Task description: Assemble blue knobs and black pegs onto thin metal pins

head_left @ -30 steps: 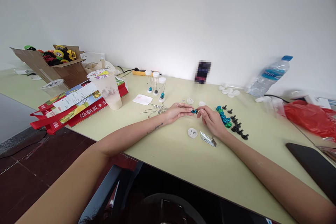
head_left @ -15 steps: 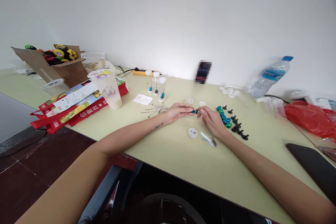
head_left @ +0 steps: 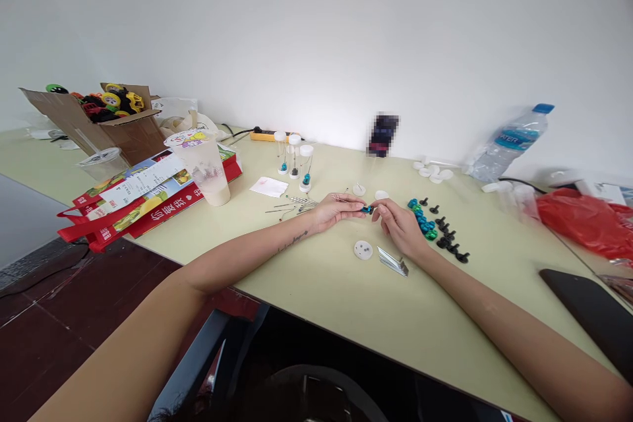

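Observation:
My left hand (head_left: 337,212) pinches a small shiny blue part (head_left: 366,210) with a dark end, and thin metal rods stick out from near its fingers. At that dark end, the thumb and index finger of my right hand (head_left: 401,229) are closed on the same piece. Just below the hands lie a white disc with small dark dots (head_left: 363,250) and a row of thin silver rods (head_left: 393,262). To the right of my right hand sit several blue and green shiny pieces (head_left: 424,224) and several black knob-like pieces (head_left: 448,237). More wires and rods (head_left: 291,208) lie by my left wrist.
Three clear tubes with white caps (head_left: 306,151) stand behind a paper slip (head_left: 268,186). A drink cup (head_left: 208,175) and red bag (head_left: 163,214) are on the left, before a cardboard box (head_left: 136,138). A water bottle (head_left: 514,142) and red plastic bag (head_left: 583,221) are at right.

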The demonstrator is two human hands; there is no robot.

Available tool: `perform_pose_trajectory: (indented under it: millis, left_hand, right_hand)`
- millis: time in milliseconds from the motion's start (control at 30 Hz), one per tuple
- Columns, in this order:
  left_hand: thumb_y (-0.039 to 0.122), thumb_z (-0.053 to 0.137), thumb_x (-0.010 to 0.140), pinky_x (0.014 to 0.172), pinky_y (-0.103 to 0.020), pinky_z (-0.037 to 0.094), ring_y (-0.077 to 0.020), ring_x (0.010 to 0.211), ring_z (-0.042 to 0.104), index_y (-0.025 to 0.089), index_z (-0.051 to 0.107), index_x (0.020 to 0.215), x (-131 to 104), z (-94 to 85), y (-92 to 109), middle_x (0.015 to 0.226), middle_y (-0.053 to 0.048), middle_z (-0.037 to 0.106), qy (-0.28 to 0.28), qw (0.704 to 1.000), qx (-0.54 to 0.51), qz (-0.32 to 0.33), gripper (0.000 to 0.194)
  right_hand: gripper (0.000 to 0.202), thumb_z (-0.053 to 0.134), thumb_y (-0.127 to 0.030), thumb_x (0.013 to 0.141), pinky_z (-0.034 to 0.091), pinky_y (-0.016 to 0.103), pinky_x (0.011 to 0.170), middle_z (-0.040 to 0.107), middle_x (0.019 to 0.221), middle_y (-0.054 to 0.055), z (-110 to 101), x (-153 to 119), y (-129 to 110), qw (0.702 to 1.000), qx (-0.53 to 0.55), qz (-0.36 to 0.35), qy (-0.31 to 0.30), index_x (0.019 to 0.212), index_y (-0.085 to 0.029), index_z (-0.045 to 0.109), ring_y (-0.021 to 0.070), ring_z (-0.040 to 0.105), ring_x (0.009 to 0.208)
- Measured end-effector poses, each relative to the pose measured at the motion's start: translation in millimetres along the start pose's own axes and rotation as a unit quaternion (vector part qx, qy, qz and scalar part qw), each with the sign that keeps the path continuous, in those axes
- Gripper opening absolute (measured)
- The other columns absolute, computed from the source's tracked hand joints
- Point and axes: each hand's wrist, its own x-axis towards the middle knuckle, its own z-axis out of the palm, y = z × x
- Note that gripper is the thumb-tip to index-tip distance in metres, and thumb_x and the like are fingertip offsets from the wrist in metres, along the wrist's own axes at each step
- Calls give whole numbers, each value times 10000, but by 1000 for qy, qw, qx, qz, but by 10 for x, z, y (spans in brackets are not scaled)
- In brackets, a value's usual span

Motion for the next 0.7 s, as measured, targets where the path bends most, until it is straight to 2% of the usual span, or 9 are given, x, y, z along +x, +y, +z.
perform_pose_trajectory:
  millis: [167, 300, 433, 500, 700]
  left_hand:
    - [212, 807, 633, 1001, -386, 448, -168, 826, 691, 84, 714, 894, -3, -6, 1, 923, -99, 719, -3, 1000, 3, 0, 305]
    - [216, 812, 624, 999, -389, 449, -165, 818, 689, 80, 710, 889, -8, -2, 4, 916, -97, 721, -3, 1000, 2, -1, 314]
    - [205, 813, 623, 1007, -393, 442, -166, 819, 691, 82, 709, 875, -11, 8, 5, 901, -91, 721, -4, 1000, 0, -4, 299]
    - [198, 813, 625, 1009, -393, 441, -166, 824, 690, 79, 709, 865, -10, 13, 4, 874, -87, 720, -7, 1000, -4, -3, 287]
    - [187, 814, 621, 1003, -375, 447, -154, 841, 679, 76, 713, 853, 5, 8, -6, 875, -91, 718, 4, 1000, -19, 0, 277]
  right_hand:
    - [387, 260, -473, 988, 428, 298, 595, 650, 794, 13, 2, -5, -10, 1000, 1, 3, -1, 1084, -232, 547, 136, 525, 510]
    - [398, 253, -481, 986, 428, 300, 590, 652, 783, 14, 4, 1, -8, 1000, -4, 1, -3, 1026, -228, 558, 137, 526, 504]
    - [439, 246, -480, 985, 408, 297, 581, 565, 574, -7, -4, 21, -17, 999, -35, 9, -29, 814, -225, 559, 161, 526, 516]
    - [439, 268, -473, 982, 396, 295, 576, 540, 542, -7, -5, 28, -26, 998, -51, 6, -47, 747, -223, 541, 169, 529, 533]
    - [274, 416, -478, 935, 389, 284, 541, 634, 831, 16, 8, 24, -25, 999, -20, 14, -33, 940, -225, 520, 135, 504, 522]
